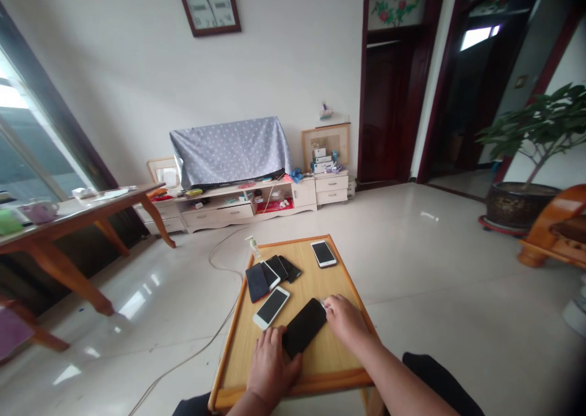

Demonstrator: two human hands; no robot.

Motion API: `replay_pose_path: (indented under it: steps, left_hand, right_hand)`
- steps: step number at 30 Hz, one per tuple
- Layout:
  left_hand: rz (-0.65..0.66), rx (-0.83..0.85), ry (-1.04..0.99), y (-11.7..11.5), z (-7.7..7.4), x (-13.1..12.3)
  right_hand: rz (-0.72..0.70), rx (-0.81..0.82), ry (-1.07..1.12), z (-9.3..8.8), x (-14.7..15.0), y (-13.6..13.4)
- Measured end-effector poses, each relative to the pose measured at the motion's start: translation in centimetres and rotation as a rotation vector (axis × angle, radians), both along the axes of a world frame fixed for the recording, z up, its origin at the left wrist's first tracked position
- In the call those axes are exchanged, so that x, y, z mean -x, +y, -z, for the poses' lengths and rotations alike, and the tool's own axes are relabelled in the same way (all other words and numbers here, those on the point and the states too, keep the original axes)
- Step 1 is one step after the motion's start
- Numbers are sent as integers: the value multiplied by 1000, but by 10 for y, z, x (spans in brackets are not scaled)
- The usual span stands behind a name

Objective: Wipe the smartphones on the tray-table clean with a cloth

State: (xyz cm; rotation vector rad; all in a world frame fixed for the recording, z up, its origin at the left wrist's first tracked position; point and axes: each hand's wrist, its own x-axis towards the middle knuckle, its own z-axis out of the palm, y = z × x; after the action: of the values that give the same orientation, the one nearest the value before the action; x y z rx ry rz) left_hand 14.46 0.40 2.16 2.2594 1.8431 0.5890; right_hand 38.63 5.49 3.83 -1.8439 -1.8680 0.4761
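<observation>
Seated at a small wooden counter (pixel 336 367) with a raised rim, seen from the head view. Left hand (pixel 270 367) laid flat on the near end of a black phone (pixel 304 326), fingers spread, grip released, pressing rather than grasping. Right hand (pixel 344 318) at the far end of the same phone, fingertips pinched on something small and pale at its top corner; too small to tell what. Black phone lying face up, diagonal, near the middle of the counter, between both hands.

Just left of it, a white phone (pixel 271 307), dark screen up, nearly touching. Farther back, a fanned row of overlapping phones (pixel 272 272), dark and white, touching one another. Alone at the far right corner, another white phone (pixel 323 253), well apart from the rest. At the far left rim, a small pump bottle (pixel 253 246), upright, contents not discernible.

Across the room, a low cabinet (pixel 238 205) with open shelves holding small items, too blurred to name.
</observation>
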Motion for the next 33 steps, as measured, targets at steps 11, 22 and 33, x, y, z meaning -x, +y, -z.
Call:
replay_pose_path:
  steps: [11, 22, 33]
  left_hand:
    - [-71, 210, -150, 28, -1, -13]
    - [-334, 445, -635, 58, 1, -56]
    - [-301, 635, -963, 69, 1, -93]
  right_hand:
    - [-139, 268, 137, 2, -9, -17]
    - [-55, 319, 388, 9, -1, -10]
    - [101, 408, 593, 1, -29, 0]
